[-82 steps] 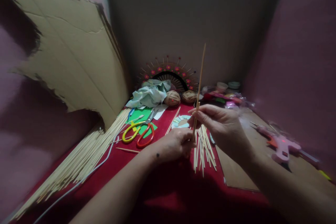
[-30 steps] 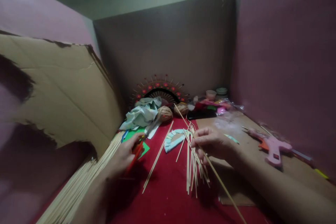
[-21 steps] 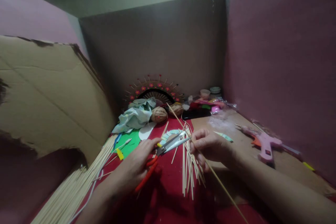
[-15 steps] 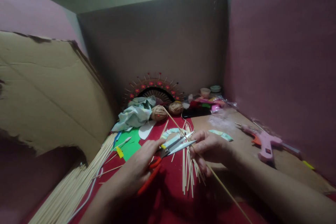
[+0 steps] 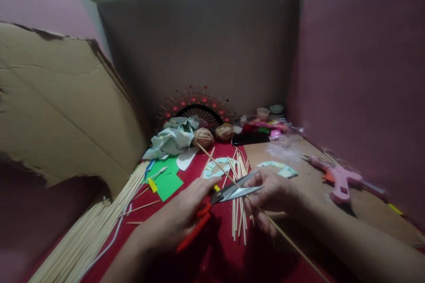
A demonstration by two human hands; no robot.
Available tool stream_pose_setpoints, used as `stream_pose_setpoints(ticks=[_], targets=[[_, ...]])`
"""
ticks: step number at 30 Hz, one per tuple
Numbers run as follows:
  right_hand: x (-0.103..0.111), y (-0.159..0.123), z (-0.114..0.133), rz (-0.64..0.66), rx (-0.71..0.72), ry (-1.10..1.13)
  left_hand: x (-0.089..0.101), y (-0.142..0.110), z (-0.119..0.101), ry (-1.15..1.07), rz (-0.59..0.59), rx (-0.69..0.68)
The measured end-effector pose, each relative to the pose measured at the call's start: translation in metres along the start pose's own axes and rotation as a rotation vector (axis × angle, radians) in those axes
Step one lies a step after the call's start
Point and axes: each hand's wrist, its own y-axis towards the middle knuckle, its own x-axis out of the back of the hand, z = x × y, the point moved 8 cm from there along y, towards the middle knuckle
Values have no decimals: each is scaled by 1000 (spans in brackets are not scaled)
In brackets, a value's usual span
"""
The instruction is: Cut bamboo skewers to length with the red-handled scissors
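Observation:
My left hand (image 5: 186, 212) grips red-handled scissors (image 5: 196, 229), whose parted blades point right and lie across a long thin bamboo stick (image 5: 282, 232). Pinched in my right hand (image 5: 267, 194), close by the blade tips, the stick slants from upper left down to the lower right edge. Below the blades, a loose pile of cut sticks (image 5: 239, 221) rests on the red cloth (image 5: 206, 265). Two curved pieces wrapped in pale patterned fabric lie beyond my hands: one left piece (image 5: 212, 168) partly behind the sticks, one right piece (image 5: 282, 169) on cardboard.
A bundle of long sticks (image 5: 89, 230) runs along the left, beside a torn cardboard sheet (image 5: 66, 110). Green paper (image 5: 169, 185), crumpled fabric (image 5: 172, 139) and twine balls (image 5: 203, 137) sit further back. A pink glue gun (image 5: 341, 181) lies at right; a decorated fan (image 5: 195, 104) stands behind.
The scissors have shifted right along with my left hand, and their blades now straddle the stick nearer my right fingers. The whole view has shifted slightly.

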Motion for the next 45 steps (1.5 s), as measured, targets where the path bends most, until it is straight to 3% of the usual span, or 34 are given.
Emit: stream_pose_setpoints(ticks=[13,22,26,31,35,45], targets=[[11,4,0,-66,113,47,-3,3,-2,-80,-44,99],[30,5,-7,-140,139,66,-18,4,7,-87,34,113],[39,5,-4,-247,175,55,-13,9,20,-56,24,130],[55,3,6,-491,237,29,0,22,30,-28,55,130],[62,0,17,-615,307,-29,4,29,41,-49,11,190],[51,-3,22,-716,273,-178,-7,26,51,-163,-62,282]])
